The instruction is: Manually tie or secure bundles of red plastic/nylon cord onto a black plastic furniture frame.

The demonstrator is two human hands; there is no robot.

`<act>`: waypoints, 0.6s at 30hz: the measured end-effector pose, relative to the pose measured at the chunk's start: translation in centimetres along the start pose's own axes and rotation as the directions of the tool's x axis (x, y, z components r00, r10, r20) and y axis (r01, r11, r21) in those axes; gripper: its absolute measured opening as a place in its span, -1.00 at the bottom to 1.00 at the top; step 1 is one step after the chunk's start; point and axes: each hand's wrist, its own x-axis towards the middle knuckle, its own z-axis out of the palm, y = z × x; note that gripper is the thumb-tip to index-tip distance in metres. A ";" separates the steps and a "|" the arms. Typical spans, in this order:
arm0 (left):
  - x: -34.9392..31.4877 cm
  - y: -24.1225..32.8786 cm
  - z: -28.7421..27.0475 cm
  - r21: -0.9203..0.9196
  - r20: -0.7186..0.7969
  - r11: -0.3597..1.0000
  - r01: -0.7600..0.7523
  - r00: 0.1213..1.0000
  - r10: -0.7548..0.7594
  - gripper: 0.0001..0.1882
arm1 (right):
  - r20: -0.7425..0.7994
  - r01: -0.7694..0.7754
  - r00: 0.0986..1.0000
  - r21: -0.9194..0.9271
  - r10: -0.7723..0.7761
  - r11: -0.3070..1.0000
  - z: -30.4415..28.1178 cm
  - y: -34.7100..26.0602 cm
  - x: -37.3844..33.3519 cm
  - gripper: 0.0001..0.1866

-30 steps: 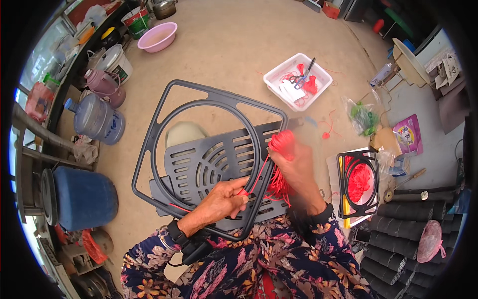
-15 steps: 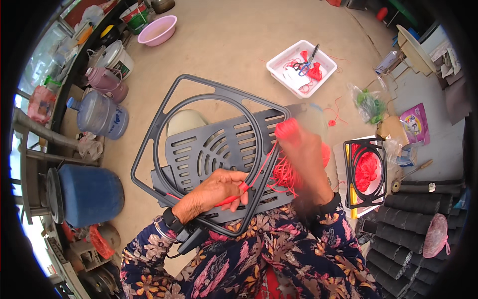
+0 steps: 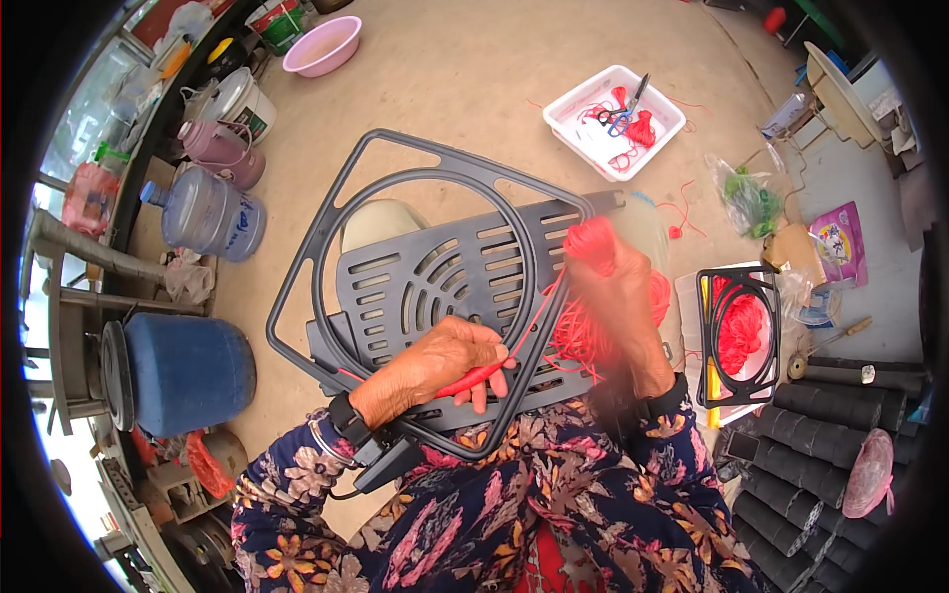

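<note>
A dark grey plastic frame (image 3: pixel 297 261) with a large ring inside a four-cornered outline lies tilted over a slotted grey plastic board (image 3: pixel 381 282) across my lap. My left hand (image 3: pixel 440 361) is closed at the frame's near side, with a slim red stick-like tool (image 3: pixel 473 381) under its fingers; its tip is hidden. A strand of red cord runs from there up along the frame to my right hand (image 3: pixel 628 296). That hand, blurred, is closed round a bundle of red cord (image 3: pixel 591 245) just past the frame's right corner. More loose red cord (image 3: pixel 583 336) lies beside it on the board.
A white tray (image 3: pixel 563 128) with scissors (image 3: pixel 625 117) and red cord stands ahead on the floor. To the right, a similar black frame (image 3: pixel 707 346) rests over a container of red cord. A blue barrel (image 3: pixel 193 371), water bottle (image 3: pixel 213 222) and pink basin (image 3: pixel 321 49) are left.
The whole view has shifted slightly. My right hand stays by the frame's right corner with the cord bundle, still blurred by motion. My left hand keeps its hold at the near side.
</note>
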 end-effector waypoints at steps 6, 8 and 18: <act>0.0 -0.3 0.1 -0.005 -0.019 1.000 -0.013 1.000 0.013 -0.75 | -0.020 0.037 0.999 0.042 -0.036 0.998 -0.1 0.6 -0.1 -0.83; 0.1 -0.6 -0.2 -0.019 -0.005 1.000 -0.010 1.000 0.010 -0.75 | -0.023 0.050 0.999 0.039 -0.049 0.998 -0.2 0.6 -0.1 -0.82; 2.8 2.8 1.1 -0.089 -0.122 0.995 -0.048 0.992 0.037 -0.88 | -0.028 0.064 0.998 -0.009 -0.065 0.998 -0.3 -0.8 -0.2 -0.79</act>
